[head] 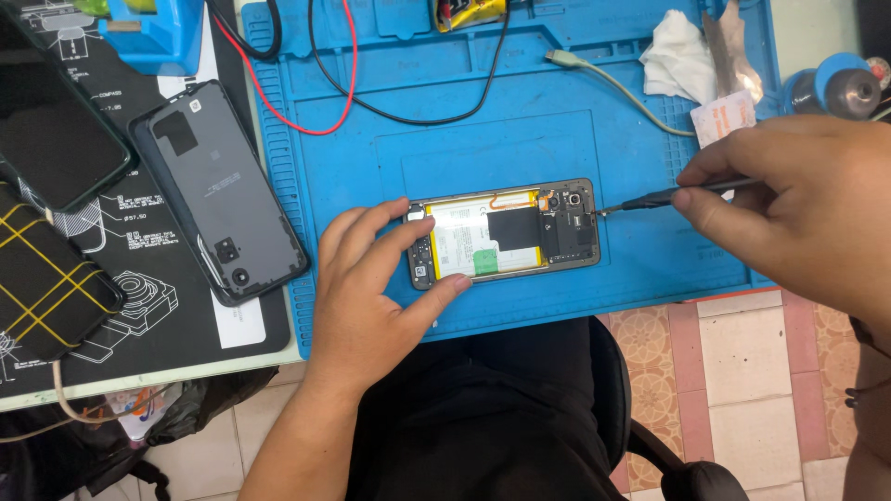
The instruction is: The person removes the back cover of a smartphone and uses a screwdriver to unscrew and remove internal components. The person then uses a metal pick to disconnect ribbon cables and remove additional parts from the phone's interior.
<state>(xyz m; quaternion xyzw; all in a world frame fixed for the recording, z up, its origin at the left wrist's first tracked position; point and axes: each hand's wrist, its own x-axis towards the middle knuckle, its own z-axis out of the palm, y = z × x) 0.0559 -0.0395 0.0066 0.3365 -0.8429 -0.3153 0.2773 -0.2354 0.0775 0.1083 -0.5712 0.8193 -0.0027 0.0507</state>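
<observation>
An opened phone lies flat on the blue work mat, its battery and circuit boards exposed. My left hand grips the phone's left end, thumb on the near edge and fingers on the far corner. My right hand holds a thin dark screwdriver like a pen. Its tip touches the phone's upper right corner.
The phone's removed back cover lies inside-up to the left. Two more phones rest on a black printed mat at far left. Red and black wires, a cable plug, crumpled tissue and a small round container sit at the back.
</observation>
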